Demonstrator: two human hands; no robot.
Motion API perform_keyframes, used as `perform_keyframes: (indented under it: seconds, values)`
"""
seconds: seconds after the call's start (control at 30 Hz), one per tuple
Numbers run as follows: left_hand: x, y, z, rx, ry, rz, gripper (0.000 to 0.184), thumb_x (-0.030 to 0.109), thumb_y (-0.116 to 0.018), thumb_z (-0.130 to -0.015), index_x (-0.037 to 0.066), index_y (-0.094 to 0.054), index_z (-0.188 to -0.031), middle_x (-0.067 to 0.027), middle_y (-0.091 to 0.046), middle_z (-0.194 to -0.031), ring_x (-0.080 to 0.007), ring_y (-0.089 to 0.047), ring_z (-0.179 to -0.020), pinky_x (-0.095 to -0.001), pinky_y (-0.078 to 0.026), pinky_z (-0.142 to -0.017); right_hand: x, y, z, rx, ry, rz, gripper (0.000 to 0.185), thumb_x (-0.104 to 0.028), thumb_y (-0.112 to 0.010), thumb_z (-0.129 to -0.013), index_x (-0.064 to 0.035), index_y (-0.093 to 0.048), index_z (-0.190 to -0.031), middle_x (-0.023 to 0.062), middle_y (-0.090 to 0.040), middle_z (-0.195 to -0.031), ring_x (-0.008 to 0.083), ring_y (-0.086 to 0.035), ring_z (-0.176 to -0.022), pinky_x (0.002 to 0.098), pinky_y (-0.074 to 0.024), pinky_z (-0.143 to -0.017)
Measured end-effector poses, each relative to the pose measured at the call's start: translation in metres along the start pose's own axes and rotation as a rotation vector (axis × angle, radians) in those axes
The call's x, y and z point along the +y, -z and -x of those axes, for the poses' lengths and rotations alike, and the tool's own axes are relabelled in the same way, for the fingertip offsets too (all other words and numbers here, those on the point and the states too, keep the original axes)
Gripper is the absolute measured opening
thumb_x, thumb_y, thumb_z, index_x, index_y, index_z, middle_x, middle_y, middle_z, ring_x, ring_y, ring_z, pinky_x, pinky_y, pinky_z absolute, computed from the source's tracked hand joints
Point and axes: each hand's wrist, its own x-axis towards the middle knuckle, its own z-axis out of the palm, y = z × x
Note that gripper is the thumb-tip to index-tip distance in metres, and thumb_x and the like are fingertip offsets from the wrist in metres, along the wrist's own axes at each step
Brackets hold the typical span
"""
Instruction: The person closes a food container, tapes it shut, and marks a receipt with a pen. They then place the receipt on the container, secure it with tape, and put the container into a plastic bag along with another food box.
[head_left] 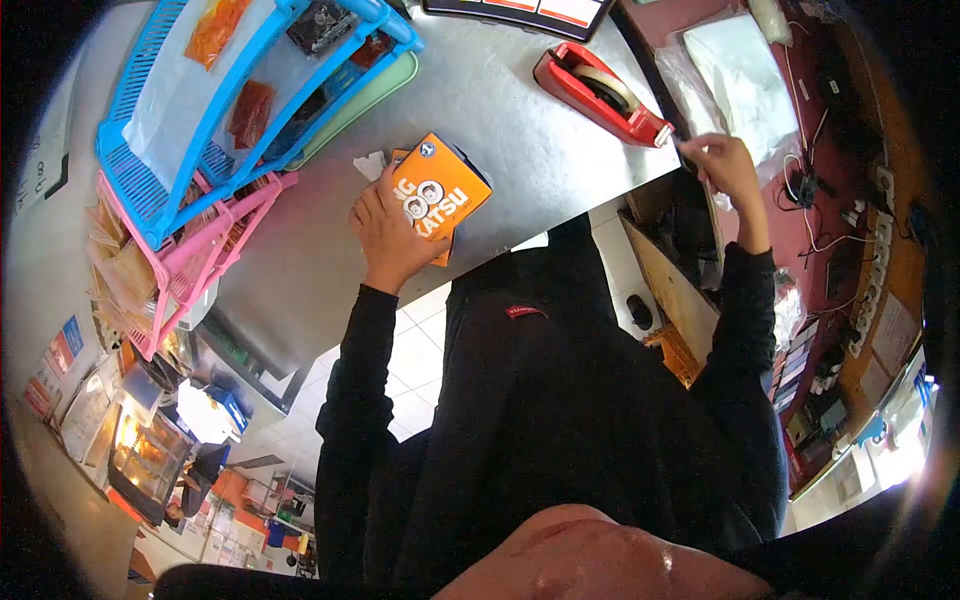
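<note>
An orange box (452,190) with white lettering sits on the metal table (490,110). Around its left side wraps my left hand (388,232), fingers resting on the box. A small pale scrap (370,164) lies beside the fingertips. To the right, my right hand (726,170) is pinched at the cutting end of a red tape dispenser (603,95), which holds a roll of tape. What the right fingers hold is too small to make out.
Blue baskets (170,215) and pink baskets (165,290) with packets stand at the left. White plastic bags (740,75) lie on a reddish surface at the right, near cables and a power strip (880,250). The metal table's front edge faces my body.
</note>
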Motion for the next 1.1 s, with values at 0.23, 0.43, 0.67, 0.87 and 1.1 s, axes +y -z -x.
perform_keyframes:
  seconds: [0.23, 0.43, 0.67, 0.87, 1.1]
  values:
    - [0.000, -0.001, 0.004, 0.035, 0.069, 0.068, 0.111, 0.038, -0.082, -0.045, 0.012, -0.025, -0.136, -0.0157, -0.041, -0.112, -0.0347, -0.040, -0.107, -0.0497, -0.027, -0.092, 0.038, -0.037, -0.021, 0.181, 0.043, 0.183, 0.030, -0.037, -0.068, -0.077, -0.0065, -0.071, -0.080, 0.0080, -0.060, -0.056, 0.0181, -0.059, -0.050, 0.0318, -0.0455, -0.053]
    - [0.015, 0.003, 0.016, 0.139, 0.160, 0.167, 0.110, 0.034, -0.082, -0.042, 0.012, -0.026, -0.135, -0.0168, -0.042, -0.112, -0.0363, -0.040, -0.107, -0.0511, -0.027, -0.091, 0.035, -0.043, -0.006, 0.314, -0.098, 0.359, 0.030, -0.038, -0.066, -0.076, -0.0094, -0.072, -0.082, 0.0132, -0.066, -0.070, 0.0287, -0.065, -0.069, 0.0362, -0.0501, -0.063]
    - [0.035, 0.024, 0.035, 0.232, 0.233, 0.259, 0.111, 0.030, -0.082, -0.040, 0.011, -0.027, -0.134, -0.0163, -0.042, -0.113, -0.0355, -0.039, -0.110, -0.0490, -0.026, -0.092, -0.002, -0.066, 0.043, 0.031, 0.163, 0.013, 0.020, -0.023, -0.068, -0.080, -0.0040, -0.071, -0.085, 0.0039, -0.061, -0.060, 0.0096, -0.055, -0.048, 0.0231, -0.0421, -0.046]
    - [0.050, 0.034, 0.028, 0.388, 0.226, 0.215, 0.111, 0.034, -0.083, -0.040, 0.010, -0.028, -0.133, -0.0164, -0.042, -0.114, -0.0338, -0.039, -0.107, -0.0466, -0.024, -0.091, -0.159, -0.184, 0.127, -0.170, 0.578, -0.191, 0.029, -0.028, -0.070, -0.080, -0.0016, -0.068, -0.068, 0.0013, -0.057, -0.054, 0.0050, -0.046, -0.044, 0.0230, -0.0358, -0.042]
    - [0.015, 0.019, 0.033, 0.318, 0.276, 0.699, 0.097, 0.034, -0.081, -0.050, 0.005, -0.032, -0.128, -0.0156, -0.050, -0.109, -0.0294, -0.050, -0.100, -0.0422, -0.039, -0.086, -0.144, -0.193, 0.101, -0.012, 0.412, 0.004, 0.050, -0.040, -0.076, -0.072, -0.0039, -0.051, -0.047, 0.0006, -0.048, -0.043, 0.0066, -0.041, -0.038, 0.0247, -0.0322, -0.039]
